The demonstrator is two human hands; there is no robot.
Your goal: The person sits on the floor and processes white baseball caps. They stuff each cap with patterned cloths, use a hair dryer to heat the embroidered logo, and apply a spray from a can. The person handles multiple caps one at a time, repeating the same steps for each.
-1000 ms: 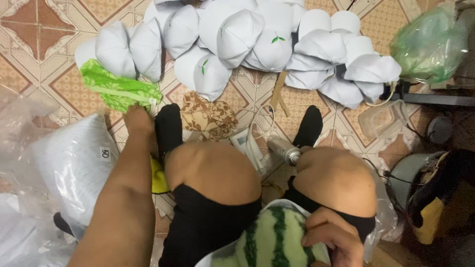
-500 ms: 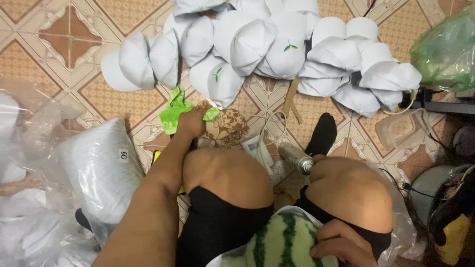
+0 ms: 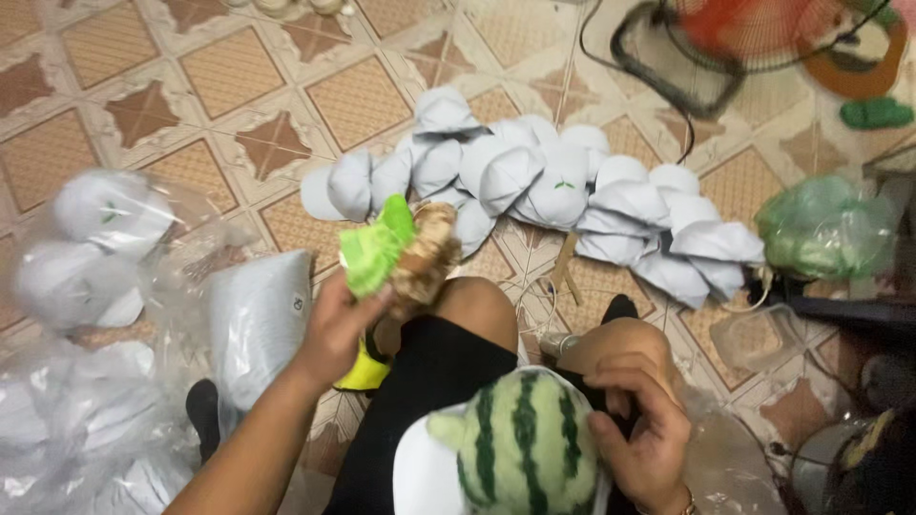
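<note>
My left hand [image 3: 336,329] is raised above my left knee and grips a bright green fabric piece [image 3: 375,250] together with a brown fuzzy piece [image 3: 426,259]. My right hand [image 3: 641,427] rests on a white cap [image 3: 420,472] in my lap and holds the green-striped watermelon-patterned plush top [image 3: 520,446] on it. I sit on the tiled floor with both knees bent. A row of white caps [image 3: 563,191] lies on the floor in front of my knees.
Clear plastic bags holding white caps [image 3: 91,243] lie at the left, with a white bundle [image 3: 256,319] beside my left leg. A green plastic bag [image 3: 825,229] is at the right. A fan with an orange grille [image 3: 763,33] and a cable stand at the top right.
My left hand has lifted the green piece off the floor, along with the brown piece, and brought it toward me. The camera has tilted up, showing more floor and the fan.
</note>
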